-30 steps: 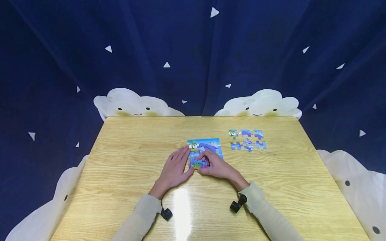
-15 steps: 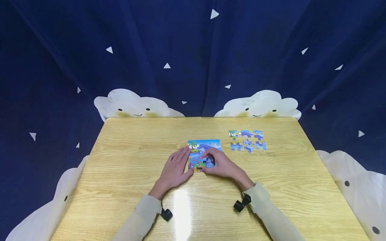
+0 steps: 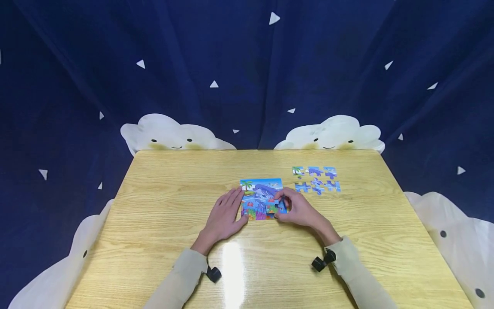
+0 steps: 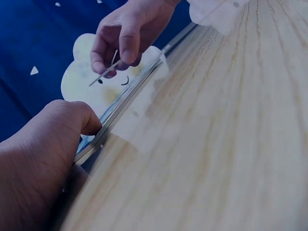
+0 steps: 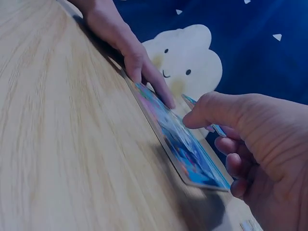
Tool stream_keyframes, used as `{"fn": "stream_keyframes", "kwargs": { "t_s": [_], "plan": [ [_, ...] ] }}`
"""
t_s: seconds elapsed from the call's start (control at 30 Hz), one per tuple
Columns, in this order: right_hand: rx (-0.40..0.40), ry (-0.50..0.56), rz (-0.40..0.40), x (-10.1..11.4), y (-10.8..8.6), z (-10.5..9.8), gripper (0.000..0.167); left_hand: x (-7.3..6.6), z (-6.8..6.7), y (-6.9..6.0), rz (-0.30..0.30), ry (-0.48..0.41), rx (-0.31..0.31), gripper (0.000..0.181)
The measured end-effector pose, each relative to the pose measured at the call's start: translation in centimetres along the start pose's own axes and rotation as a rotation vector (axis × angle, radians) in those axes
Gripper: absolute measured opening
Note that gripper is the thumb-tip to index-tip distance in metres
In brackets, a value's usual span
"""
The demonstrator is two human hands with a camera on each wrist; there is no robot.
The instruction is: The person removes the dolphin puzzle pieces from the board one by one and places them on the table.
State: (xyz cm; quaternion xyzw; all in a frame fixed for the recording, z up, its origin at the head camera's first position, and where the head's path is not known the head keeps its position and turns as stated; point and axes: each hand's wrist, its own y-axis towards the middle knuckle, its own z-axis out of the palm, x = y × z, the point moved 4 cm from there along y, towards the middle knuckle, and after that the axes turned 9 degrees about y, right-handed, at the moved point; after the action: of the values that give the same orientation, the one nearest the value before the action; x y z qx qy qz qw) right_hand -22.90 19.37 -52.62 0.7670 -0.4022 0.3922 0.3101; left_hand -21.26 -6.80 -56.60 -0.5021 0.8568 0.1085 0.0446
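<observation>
A small puzzle board (image 3: 257, 182) with a dolphin, palm tree and coral picture lies on the table. My left hand (image 3: 223, 216) rests along its left edge, fingers straight, the thumb at the near corner; in the left wrist view the thumb (image 4: 89, 118) touches the board's rim. Over the board's near right part, my right hand (image 3: 302, 210) pinches a puzzle piece (image 3: 272, 207) between thumb and fingers. The right wrist view has this piece (image 5: 189, 100) held tilted above the board (image 5: 185, 151), apart from it, partly hidden by the thumb.
Several loose puzzle pieces (image 3: 314, 171) lie in two rows at the right, beyond the right hand. The wooden table (image 3: 173, 184) ends at a dark blue curtain (image 3: 247, 64) with white cloud shapes (image 3: 328, 133). Each wrist bears a small black camera.
My right hand has moved to the right across the board, carrying the puzzle piece from the near left part to the near right part. My left hand has stayed in place.
</observation>
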Motion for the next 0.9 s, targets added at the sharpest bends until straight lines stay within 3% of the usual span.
{"fn": "stream_keyframes", "kwargs": {
  "t_s": [0.4,0.57,0.9],
  "plan": [
    [-0.041,0.055,0.063,-2.2,-2.4,-3.1,0.047,0.0,-0.2,-0.1,-0.017,-0.01,0.027,0.085],
    [-0.056,0.059,0.082,-3.1,-3.2,-4.4,0.046,-0.1,-0.3,-0.1,-0.02,-0.023,0.011,0.087],
    [-0.068,0.009,0.135,-4.6,-4.4,-6.5,0.045,0.0,0.0,0.0,-0.016,0.0,0.023,0.088]
  ]
}}
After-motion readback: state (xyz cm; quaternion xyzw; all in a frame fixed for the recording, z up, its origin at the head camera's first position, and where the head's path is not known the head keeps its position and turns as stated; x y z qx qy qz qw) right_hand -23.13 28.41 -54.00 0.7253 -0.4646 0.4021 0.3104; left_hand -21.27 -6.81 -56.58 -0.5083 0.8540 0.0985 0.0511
